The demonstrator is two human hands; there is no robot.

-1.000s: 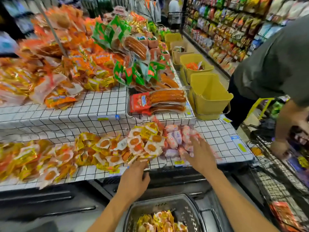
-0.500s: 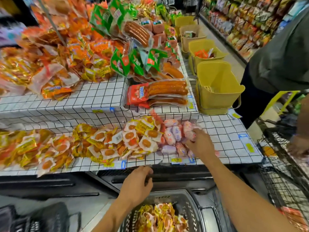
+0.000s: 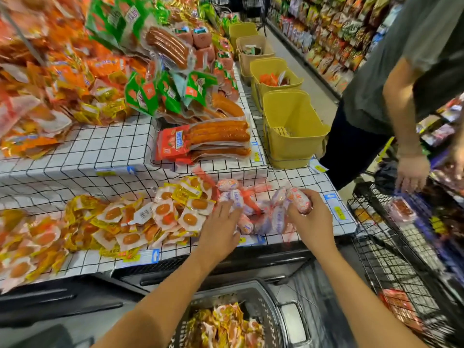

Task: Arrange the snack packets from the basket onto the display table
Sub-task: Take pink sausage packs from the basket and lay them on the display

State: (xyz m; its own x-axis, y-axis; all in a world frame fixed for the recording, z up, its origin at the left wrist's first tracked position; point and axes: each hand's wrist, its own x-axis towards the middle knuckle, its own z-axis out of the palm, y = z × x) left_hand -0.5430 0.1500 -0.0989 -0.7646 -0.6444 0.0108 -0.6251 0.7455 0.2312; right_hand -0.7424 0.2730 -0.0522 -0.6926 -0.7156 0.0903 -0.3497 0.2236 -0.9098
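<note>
R hand (image 3: 312,223) grip round pink sausage pkt (image 3: 299,203); L hand (image 3: 221,228) flat, grip slack, on pkt pile (image 3: 247,223).

Supermarket aisle, evenly lit. We see a two-tiered bench (image 3: 75,156), draped in a white cloth with a black grid, filling the left and centre; its base (image 3: 62,305) is dark. A row of yellowish bins (image 3: 293,131) stands along the bench's right edge and runs away up the aisle. Beyond them we note the pale floor (image 3: 316,96) and a long wall shelf (image 3: 326,28) packed with colourful goods. A black wire trolley (image 3: 391,262) stands at the right, beside a bystander in a grey shirt (image 3: 421,51).
</note>
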